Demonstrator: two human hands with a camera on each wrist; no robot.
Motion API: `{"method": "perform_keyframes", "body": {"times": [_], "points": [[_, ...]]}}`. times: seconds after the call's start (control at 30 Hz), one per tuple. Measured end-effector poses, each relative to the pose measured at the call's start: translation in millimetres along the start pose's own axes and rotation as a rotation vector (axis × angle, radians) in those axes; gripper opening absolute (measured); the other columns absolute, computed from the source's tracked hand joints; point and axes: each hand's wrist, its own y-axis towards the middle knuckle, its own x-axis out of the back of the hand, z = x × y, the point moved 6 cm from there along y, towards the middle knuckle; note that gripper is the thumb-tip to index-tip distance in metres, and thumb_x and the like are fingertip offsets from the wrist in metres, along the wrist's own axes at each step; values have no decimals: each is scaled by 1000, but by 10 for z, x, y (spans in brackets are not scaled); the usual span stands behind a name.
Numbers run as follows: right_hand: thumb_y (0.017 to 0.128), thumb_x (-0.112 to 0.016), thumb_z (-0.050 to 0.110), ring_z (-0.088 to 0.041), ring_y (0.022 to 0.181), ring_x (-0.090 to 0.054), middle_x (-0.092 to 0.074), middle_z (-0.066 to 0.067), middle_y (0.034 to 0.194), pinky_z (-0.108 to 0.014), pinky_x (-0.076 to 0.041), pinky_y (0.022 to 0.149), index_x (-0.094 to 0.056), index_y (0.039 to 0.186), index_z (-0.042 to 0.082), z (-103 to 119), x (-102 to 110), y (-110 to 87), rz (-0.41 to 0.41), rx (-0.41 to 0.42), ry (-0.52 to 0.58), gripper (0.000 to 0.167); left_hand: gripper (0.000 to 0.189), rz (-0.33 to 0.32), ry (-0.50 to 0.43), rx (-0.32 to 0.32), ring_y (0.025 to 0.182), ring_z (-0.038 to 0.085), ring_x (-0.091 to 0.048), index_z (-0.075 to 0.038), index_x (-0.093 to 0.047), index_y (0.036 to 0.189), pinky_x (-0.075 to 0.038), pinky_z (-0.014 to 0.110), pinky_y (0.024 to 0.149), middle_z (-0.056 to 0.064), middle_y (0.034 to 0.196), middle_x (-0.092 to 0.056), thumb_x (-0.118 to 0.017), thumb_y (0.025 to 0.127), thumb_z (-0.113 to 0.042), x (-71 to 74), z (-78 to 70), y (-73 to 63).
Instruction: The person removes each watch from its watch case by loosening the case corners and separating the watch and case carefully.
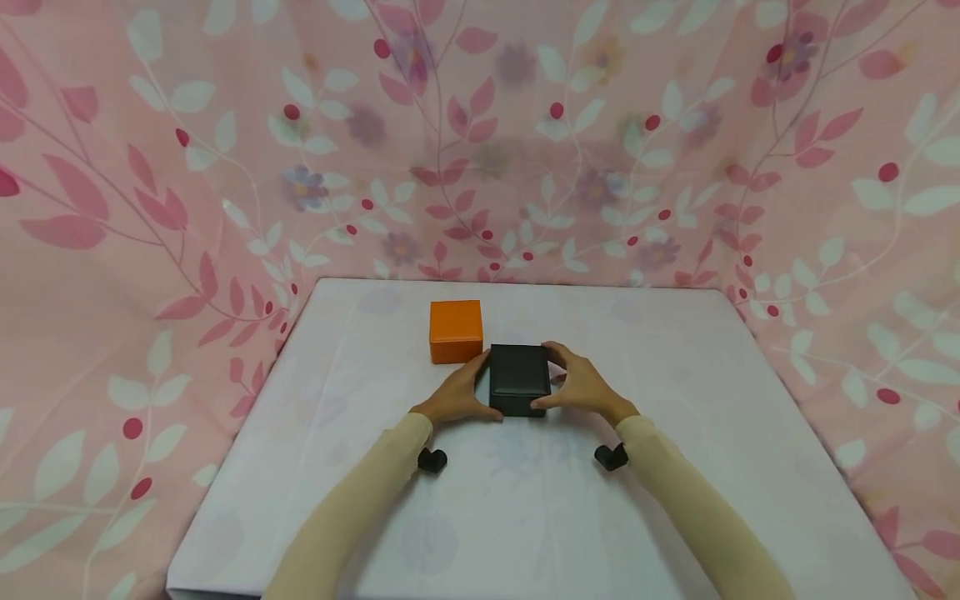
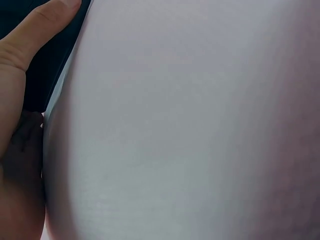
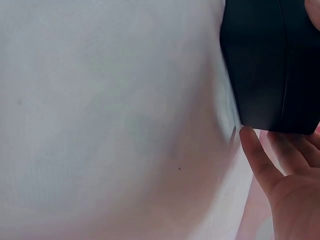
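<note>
Head view is showing, largest first, a flowered pink cloth (image 1: 480, 150) hanging at 12 o'clock and down both sides of the white bench (image 1: 525, 517). Pale sleeves (image 1: 352, 508) are reaching in from 7 and 5 o'clock. The left grip (image 1: 459, 396) is curling in from 9 o'clock and the right grip (image 1: 585, 385) from 3, both narrowing onto the black box (image 1: 519, 371) and holding it, toward 12 o'clock from the bench's middle. Whether its base is touching the bench, I cannot tell. An orange box (image 1: 456, 321) is sitting just beside it, at 10 o'clock. Smallest, a black piece (image 1: 432, 461) is showing inside each wrist.

The step in hand seems to be steadying the black box; the next move is probably calling for even pressure from both sides, keeping the left grip clear of the orange box.
</note>
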Motion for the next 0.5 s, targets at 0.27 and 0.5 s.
{"method": "perform_keyframes", "body": {"times": [0.27, 0.5], "points": [[57, -94, 43, -27, 129, -50, -48, -10, 144, -42, -54, 90, -39, 145, 5, 7, 64, 47, 15, -33, 28, 110, 134, -8, 46, -6, 145, 18, -23, -17, -9, 158, -22, 41, 117, 1, 161, -17, -88, 58, -59, -24, 23, 10], [66, -89, 44, -28, 126, -52, -50, -13, 142, -44, -48, 98, -39, 146, 2, 15, 132, 149, 60, -109, 27, 104, 135, 2, 16, 41, 145, 20, -22, -17, -10, 158, -22, 44, 116, -1, 161, -17, -89, 56, -58, -14, 32, -5]]}}
